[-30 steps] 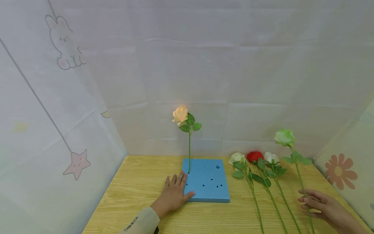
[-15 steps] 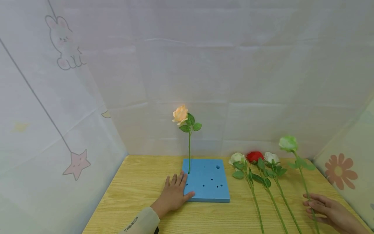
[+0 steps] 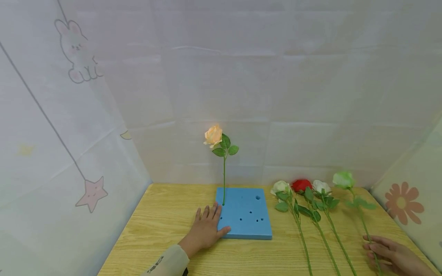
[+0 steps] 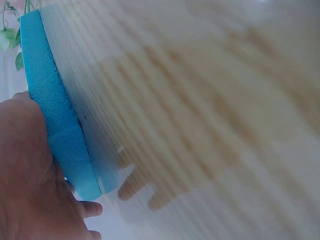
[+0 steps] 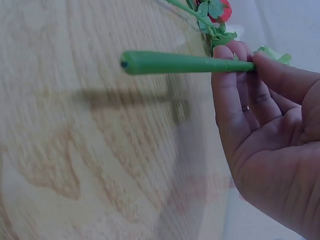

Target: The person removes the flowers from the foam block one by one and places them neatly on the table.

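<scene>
My left hand [image 3: 203, 232] lies flat with fingers spread on the left edge of a blue foam board [image 3: 246, 228] that has several small holes. From one hole near that hand rises a peach rose [image 3: 213, 136], its stem upright. At the far right, my right hand [image 3: 393, 253] pinches the stem of a pale green rose [image 3: 343, 179], which slants toward the back of the table. The right wrist view shows the thick green stem end [image 5: 175, 63] sticking out past thumb and fingers, close over the wood. The left wrist view shows the board's side face [image 4: 50, 85] beside the hand.
A cream rose [image 3: 280, 187], a red rose [image 3: 301, 185] and a white rose [image 3: 321, 186] lie side by side between the board and my right hand, stems toward me. Pale printed sheets [image 3: 221, 96] surround the wooden table [image 3: 162, 214] at the back and sides.
My right hand has moved rightward and down with the green rose, whose bloom has sunk toward the table's back right. The left hand and the board have stayed in place.
</scene>
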Tool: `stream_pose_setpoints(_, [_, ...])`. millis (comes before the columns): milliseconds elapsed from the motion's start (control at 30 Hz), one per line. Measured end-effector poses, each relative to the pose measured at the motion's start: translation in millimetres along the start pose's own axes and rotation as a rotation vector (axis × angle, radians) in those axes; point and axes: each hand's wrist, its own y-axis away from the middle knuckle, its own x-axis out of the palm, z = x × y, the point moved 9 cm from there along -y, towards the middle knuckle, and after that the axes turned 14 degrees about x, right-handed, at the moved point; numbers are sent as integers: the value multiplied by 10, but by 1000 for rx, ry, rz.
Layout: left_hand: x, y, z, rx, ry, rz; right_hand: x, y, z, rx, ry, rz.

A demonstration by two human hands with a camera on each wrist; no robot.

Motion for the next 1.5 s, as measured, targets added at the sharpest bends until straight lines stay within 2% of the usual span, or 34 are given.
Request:
stream_pose_setpoints(200, [-28,5,-20,14,10,-20,-30,-49,-49,12,-27,20])
stream_pose_setpoints(433, [22,5,3,-10,3,13,-35,-65,-92,9,-110,91])
stream_pose_setpoints(700, [-13,15,-33,-1,5,18,-26,-109,-123,25,-141,104])
stream_pose_setpoints(767, [-13,14,-28,-2,5,18,-17,-123,-121,17,-164,139])
stream_pose_setpoints(900, [-8,8,-10,-3,5,15,27,-138,-91,-31,-199,264])
stream_pose_setpoints(967, [-12,7,-7,0,3,11,29,-152,-95,-41,-207,293])
stream_pose_setpoints(1167, [-15,15,-10,8,0,3,-48,-208,-141,-30,-146,199])
stream_pose_setpoints(1400, [-25,19,-33,17,2,-9,4,-209,-95,-55,-117,236])
stream_pose_setpoints(1500, [-24,17,-40,20,0,-9,-6,-217,-79,-58,-88,191])
